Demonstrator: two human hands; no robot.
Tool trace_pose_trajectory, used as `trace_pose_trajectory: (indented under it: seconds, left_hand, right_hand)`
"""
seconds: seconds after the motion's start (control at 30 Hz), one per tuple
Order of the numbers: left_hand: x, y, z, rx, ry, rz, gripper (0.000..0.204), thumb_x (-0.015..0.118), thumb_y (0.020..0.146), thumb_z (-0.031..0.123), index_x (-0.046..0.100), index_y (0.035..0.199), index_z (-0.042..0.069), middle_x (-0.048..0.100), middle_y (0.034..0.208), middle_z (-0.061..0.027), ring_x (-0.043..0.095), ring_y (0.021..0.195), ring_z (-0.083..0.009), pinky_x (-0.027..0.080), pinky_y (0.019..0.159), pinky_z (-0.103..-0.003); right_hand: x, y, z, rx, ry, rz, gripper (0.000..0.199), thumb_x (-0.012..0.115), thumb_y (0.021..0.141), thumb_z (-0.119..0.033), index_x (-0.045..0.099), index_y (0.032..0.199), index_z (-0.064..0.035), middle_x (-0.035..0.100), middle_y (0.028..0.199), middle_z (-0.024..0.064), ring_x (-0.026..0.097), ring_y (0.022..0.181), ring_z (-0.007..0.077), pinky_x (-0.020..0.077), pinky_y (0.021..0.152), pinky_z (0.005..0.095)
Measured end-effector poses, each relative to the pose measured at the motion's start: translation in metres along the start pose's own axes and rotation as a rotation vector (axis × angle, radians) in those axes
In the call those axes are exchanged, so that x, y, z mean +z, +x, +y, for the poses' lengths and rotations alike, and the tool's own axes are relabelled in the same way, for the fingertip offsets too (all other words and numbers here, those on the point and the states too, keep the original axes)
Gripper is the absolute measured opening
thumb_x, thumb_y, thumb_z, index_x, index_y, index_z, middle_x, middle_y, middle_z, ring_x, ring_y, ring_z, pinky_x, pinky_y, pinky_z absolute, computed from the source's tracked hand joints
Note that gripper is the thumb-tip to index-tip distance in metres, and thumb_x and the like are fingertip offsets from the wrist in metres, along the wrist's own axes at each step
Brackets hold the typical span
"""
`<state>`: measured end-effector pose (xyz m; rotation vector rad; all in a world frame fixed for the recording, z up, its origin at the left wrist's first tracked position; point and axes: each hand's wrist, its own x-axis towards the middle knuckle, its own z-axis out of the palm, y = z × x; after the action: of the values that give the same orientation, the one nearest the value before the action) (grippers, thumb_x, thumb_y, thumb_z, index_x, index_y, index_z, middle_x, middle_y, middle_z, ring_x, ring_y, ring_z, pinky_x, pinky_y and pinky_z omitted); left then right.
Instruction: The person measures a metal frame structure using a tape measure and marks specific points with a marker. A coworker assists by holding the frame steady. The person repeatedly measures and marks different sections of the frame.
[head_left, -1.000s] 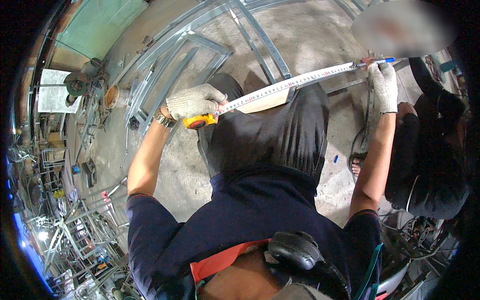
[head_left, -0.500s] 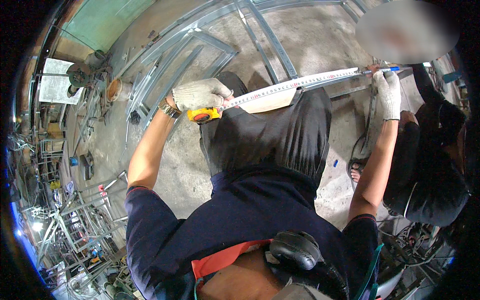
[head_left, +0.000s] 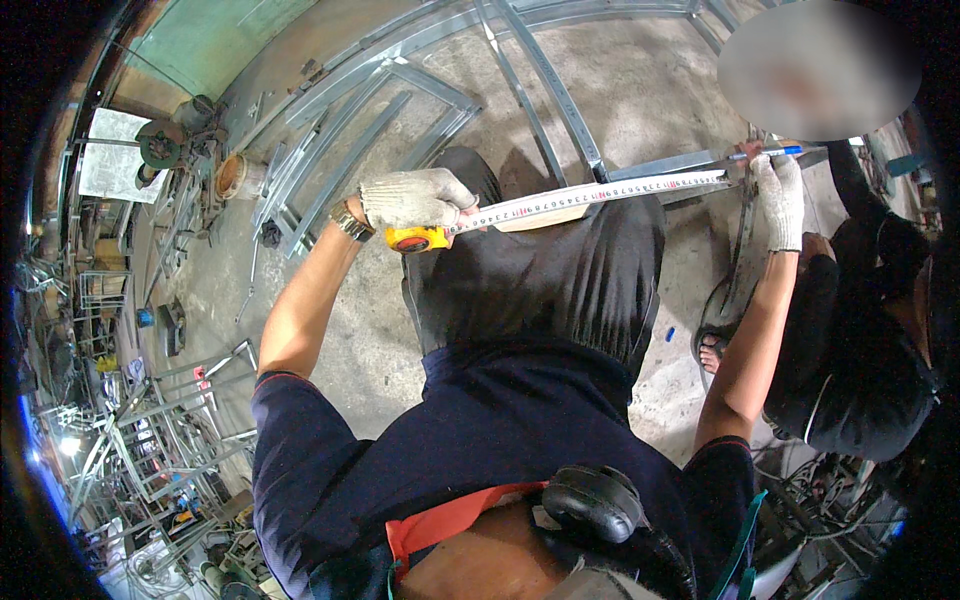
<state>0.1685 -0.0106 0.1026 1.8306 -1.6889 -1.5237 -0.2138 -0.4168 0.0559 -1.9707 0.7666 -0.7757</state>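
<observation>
Metal frames (head_left: 437,86) crowd the concrete floor (head_left: 355,335), and a co-worker (head_left: 850,380), partly blurred out, crouches close on the right. The steel tape (head_left: 600,194) crosses the lap (head_left: 530,290), partly hiding a pale flat board (head_left: 545,220). The left hand (head_left: 415,200), knit-gloved, is curled round its yellow case (head_left: 415,239), fingertips mostly hidden; the gloved right hand (head_left: 779,200) pinches a blue pen (head_left: 786,151).
</observation>
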Motion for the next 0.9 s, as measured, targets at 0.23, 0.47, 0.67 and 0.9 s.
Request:
trace_pose_trajectory:
  seconds: [0.23,0.47,0.67,0.9]
  left_hand:
    - [0.008,-0.007,-0.006,0.030,-0.085,0.112,0.040,0.065,0.094,0.034,0.072,0.108,-0.003,0.072,0.092,-0.0108,0.070,0.083,-0.0181,0.055,0.077,-0.033]
    - [0.002,-0.007,0.027,-0.064,0.021,0.064,0.035,0.061,0.095,0.028,0.075,0.113,0.003,0.070,0.081,-0.0091,0.066,0.079,-0.0176,0.052,0.077,-0.033]
    - [0.003,-0.006,0.031,-0.161,-0.069,0.039,0.030,0.062,0.097,0.025,0.076,0.115,0.004,0.067,0.079,-0.0068,0.063,0.077,-0.0156,0.050,0.073,-0.033]
    - [0.006,-0.008,0.037,-0.197,-0.009,0.095,0.027,0.064,0.097,0.022,0.076,0.113,0.004,0.070,0.083,-0.0075,0.064,0.078,-0.0149,0.051,0.075,-0.033]
  right_hand:
    - [0.008,-0.013,-0.036,0.092,-0.006,0.020,0.022,0.061,0.097,-0.014,0.071,0.109,0.0019,0.075,0.095,0.0094,0.068,0.085,0.0152,0.0540,0.076,0.0306]
    - [0.010,-0.010,-0.037,0.035,-0.176,0.065,0.026,0.066,0.091,-0.026,0.076,0.089,-0.0023,0.069,0.073,0.0067,0.065,0.067,0.0156,0.0508,0.065,0.0318]
    - [0.013,-0.006,-0.028,-0.007,-0.099,0.023,0.024,0.067,0.090,-0.025,0.077,0.096,-0.0040,0.075,0.084,0.0111,0.072,0.084,0.0234,0.0538,0.078,0.0383]
    - [0.013,-0.008,-0.040,-0.014,-0.153,0.016,0.026,0.067,0.091,-0.028,0.078,0.100,-0.0063,0.076,0.087,0.0123,0.073,0.086,0.0273,0.0547,0.081,0.0395]
